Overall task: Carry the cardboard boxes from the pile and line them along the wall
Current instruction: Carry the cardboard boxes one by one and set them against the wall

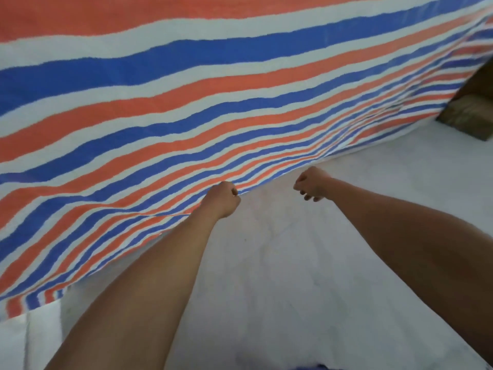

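Both arms were stretched out in front. The left hand (pixel 222 200) and the right hand (pixel 310 184) were apart, with a gap of bare floor (pixel 293 263) between them. The fingers of each hand were curled in, and neither hand held a box. The left hand was right at the bottom edge of the striped sheet (pixel 186 116). The picture was too blurry to tell if it touched the sheet.

The big sheet of orange, blue and white stripes hung ahead of the hands and off to their left. It probably covered the wall, and its bottom edge met the floor in a long line. That line was likely where the boxes should go.

One brown cardboard box (pixel 472 116) sat far off to the right of the right hand, well apart from both hands. It was on the floor just beside the sheet, so it looked like it was in its place by the wall. Only part of it showed at the edge of the view.

The pile was out of sight. The floor under and beyond the hands was open, so there was lots of room to walk and to set more boxes along the sheet's edge.
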Demonstrator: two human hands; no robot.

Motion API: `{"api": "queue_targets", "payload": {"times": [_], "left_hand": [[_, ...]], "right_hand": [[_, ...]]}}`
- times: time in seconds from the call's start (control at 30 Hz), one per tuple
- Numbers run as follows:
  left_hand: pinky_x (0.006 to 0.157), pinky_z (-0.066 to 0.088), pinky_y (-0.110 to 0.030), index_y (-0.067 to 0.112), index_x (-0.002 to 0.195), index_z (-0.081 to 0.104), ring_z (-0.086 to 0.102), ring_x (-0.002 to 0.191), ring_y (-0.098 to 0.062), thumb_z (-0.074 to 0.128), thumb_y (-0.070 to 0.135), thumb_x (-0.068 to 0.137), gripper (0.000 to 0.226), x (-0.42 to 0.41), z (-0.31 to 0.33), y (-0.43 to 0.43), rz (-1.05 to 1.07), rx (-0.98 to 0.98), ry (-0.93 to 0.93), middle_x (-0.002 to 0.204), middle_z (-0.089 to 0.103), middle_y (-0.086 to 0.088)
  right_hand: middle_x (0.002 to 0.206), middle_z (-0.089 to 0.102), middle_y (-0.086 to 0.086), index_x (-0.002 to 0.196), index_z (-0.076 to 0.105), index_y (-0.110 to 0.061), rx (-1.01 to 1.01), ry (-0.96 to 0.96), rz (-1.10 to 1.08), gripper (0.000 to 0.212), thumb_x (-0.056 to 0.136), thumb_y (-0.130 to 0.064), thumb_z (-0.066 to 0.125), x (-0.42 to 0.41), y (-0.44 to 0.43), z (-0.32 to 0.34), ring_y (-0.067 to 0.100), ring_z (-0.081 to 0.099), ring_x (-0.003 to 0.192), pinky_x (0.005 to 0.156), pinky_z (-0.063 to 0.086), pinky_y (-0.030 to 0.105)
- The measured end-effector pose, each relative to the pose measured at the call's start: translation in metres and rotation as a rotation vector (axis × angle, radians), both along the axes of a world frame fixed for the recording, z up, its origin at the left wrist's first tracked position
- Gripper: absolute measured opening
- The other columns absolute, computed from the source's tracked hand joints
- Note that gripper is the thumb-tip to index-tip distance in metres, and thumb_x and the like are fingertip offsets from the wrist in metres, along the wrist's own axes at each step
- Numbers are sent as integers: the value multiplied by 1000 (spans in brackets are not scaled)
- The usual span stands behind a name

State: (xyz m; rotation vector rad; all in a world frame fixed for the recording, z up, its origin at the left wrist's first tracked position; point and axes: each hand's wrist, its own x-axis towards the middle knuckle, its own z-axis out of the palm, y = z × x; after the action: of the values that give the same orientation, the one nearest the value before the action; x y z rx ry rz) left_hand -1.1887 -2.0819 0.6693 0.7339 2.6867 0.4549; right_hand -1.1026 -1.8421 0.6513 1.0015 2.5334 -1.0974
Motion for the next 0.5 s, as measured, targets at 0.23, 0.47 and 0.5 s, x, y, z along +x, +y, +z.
{"api": "queue_targets", "payload": {"times": [0.23,0.47,0.5], "left_hand": [[83,53,-30,20,115,62,65,94,-20,62,36,93,28,31,15,204,-235,-40,76,111,64,-2],[90,55,-41,20,113,62,63,95,-21,62,37,92,27,42,12,391,-421,-59,66,113,63,-3],[92,55,-41,19,114,62,63,98,-22,61,36,93,27,45,11,422,-458,-60,67,114,62,-3]], "right_hand": [[99,70,14,113,63,-4,22,1,-260,28,93,-23,65,81,189,10,23,68,69,55,51,27],[93,67,14,113,65,-1,-14,27,-494,25,94,-18,64,156,336,4,20,63,60,53,47,26],[93,67,14,113,65,-1,-23,29,-535,26,93,-19,64,166,360,0,20,63,60,54,47,26]]}}
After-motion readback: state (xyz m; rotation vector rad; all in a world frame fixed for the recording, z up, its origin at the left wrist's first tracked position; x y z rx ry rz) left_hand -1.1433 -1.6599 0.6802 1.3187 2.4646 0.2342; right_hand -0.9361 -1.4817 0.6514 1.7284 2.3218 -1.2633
